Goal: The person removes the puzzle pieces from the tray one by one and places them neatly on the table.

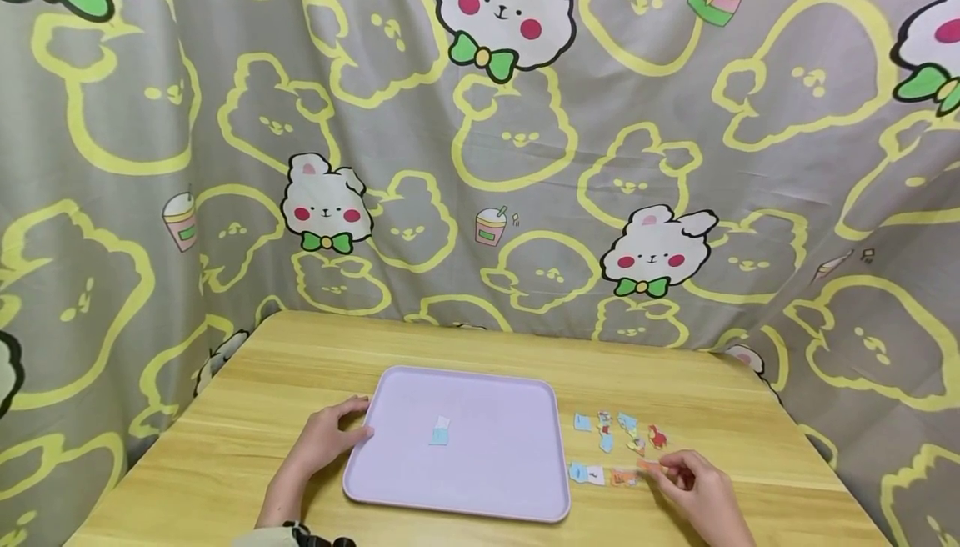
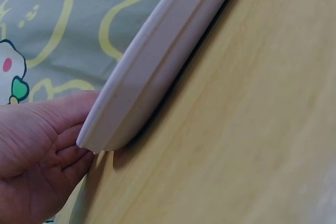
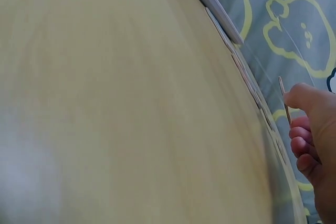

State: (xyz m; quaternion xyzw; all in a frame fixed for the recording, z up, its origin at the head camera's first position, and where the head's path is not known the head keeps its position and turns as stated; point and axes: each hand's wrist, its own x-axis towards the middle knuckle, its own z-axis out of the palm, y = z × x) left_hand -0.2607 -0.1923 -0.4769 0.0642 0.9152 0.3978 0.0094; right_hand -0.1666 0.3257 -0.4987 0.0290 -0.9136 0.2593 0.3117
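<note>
A lilac tray [image 1: 495, 489] lies on the table with two joined jigsaw pieces [image 1: 439, 433], pale blue and white, on it. My left hand [image 1: 326, 439] rests against the tray's left edge, thumb at the rim and fingers relaxed along the side; the left wrist view shows this hand [image 2: 42, 156] beside the tray wall [image 2: 142, 72]. Right of the tray, my right hand [image 1: 697, 489] pinches a small orange jigsaw piece [image 1: 649, 465] between thumb and fingers. Seen edge-on in the right wrist view, the thin piece [image 3: 281, 85] stands above the tabletop in the right hand [image 3: 312, 124].
Loose jigsaw pieces lie in two rough rows right of the tray: a blue one [image 1: 582, 422], a red one [image 1: 657, 436], a white one [image 1: 595, 475], an orange one [image 1: 623, 477] and several more. A patterned grey curtain [image 1: 420, 138] hangs behind the wooden table [image 1: 315, 347].
</note>
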